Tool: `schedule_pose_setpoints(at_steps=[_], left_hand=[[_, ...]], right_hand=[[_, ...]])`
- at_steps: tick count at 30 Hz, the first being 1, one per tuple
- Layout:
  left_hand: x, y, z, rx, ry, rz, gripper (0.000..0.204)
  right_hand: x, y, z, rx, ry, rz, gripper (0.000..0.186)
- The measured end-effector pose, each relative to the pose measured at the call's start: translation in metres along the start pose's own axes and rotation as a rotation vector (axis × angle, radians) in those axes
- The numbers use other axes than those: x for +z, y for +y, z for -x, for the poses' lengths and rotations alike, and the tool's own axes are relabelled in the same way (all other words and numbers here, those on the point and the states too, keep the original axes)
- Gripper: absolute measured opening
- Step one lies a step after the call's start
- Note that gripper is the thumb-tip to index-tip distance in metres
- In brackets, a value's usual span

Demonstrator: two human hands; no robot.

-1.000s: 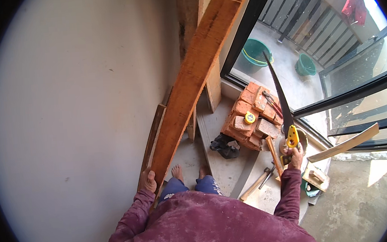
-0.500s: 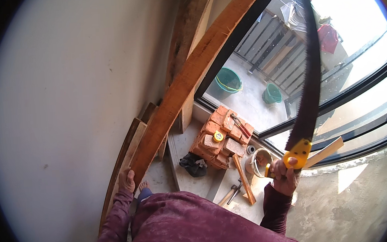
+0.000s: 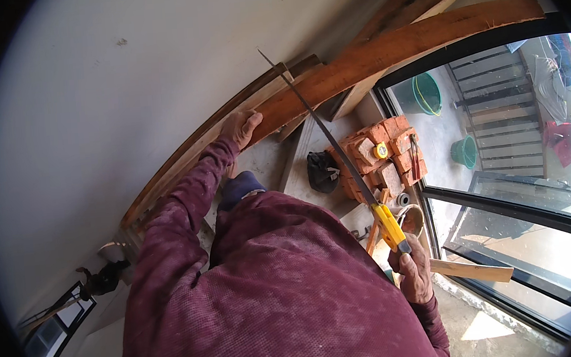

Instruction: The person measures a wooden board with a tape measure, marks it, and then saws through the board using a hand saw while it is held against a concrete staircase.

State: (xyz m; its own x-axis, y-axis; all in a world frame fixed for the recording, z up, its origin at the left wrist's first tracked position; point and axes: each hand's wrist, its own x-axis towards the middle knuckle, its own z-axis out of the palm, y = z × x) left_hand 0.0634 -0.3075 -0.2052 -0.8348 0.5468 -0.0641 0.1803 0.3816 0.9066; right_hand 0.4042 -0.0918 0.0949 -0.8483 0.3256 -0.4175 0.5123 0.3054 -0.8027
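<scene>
A long reddish-brown wooden plank [image 3: 383,56] slants from my left hand up toward the window. My left hand [image 3: 241,128] grips its near end, fingers wrapped over the edge. In my right hand [image 3: 414,277] is a handsaw [image 3: 345,148], held by its yellow and black handle. The thin dark blade points up and left, its tip near the wall. In the picture the blade crosses the plank a little beyond my left hand; I cannot tell whether it touches the wood.
More boards [image 3: 195,142] lean along the white wall [image 3: 106,119]. A brick stack [image 3: 377,154] bears a yellow tape measure [image 3: 380,151] and pliers-like tool [image 3: 414,157]. Beside it lie a black bag [image 3: 323,172] and a bucket [image 3: 411,221]. Behind the glass door stand green buckets [image 3: 426,93].
The saw has swung from upright at the right to pointing left across the plank. My view has turned, and the plank now lies flatter in it. Both hands keep their holds.
</scene>
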Motion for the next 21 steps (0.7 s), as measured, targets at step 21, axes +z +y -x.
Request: schedule_pose_setpoints(at_steps=[21], left_hand=[[0.039, -0.001, -0.012, 0.049, -0.458, 0.302, 0.055]], right_hand=[[0.068, -0.057, -0.033, 0.143, -0.09, 0.422, 0.049]])
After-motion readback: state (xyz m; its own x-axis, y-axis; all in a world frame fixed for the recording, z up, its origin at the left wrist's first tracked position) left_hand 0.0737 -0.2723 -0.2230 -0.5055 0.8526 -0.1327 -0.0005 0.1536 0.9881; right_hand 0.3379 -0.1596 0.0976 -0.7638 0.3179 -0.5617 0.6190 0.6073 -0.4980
